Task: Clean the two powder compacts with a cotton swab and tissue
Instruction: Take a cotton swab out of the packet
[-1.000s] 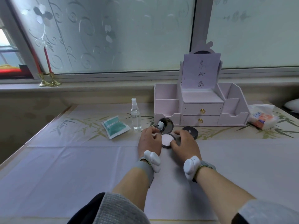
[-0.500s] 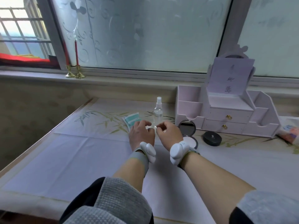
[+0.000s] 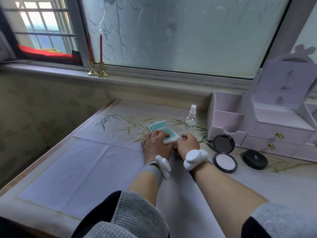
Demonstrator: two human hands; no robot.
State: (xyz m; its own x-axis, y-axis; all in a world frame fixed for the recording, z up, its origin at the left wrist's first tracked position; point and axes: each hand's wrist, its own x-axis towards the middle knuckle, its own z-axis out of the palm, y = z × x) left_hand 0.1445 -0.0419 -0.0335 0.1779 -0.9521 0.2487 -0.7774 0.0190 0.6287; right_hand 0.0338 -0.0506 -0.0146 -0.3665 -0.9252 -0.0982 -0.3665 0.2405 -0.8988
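Resting palm down on the tabletop (image 3: 85, 169), the left hand (image 3: 157, 146) lays its fingers, loosely extended, over the near edge of a teal packet (image 3: 159, 127). The right hand (image 3: 187, 143) sits just beside it, knuckles up and fingers curled inward at the packet's near right corner; whether those fingers pinch the corner or merely touch it cannot be determined. The packet lies flat, angled, between the two hands and a clear bottle (image 3: 190, 121) that stands upright behind the right hand. Each wrist carries a white device (image 3: 194, 158), and grey sleeves (image 3: 137, 217) are pushed up both forearms. The open compact (image 3: 225, 161) lies on the tabletop just to the right of the right wrist, apart from both hands: its pale powder pan faces up and its mirrored lid (image 3: 223, 143) stands near upright at the far side. The closed compact (image 3: 255, 159), a black disc, lies flat to the right of the open one, near it but not touching. A pale organizer (image 3: 228, 117) with two drawers and brass knobs stands behind both compacts against the wall, with a sheet of paper (image 3: 283, 86) propped on top. Two red candles (image 3: 101, 47) in brass holders stand on the sill (image 3: 51, 69) at far left, below the frosted window.
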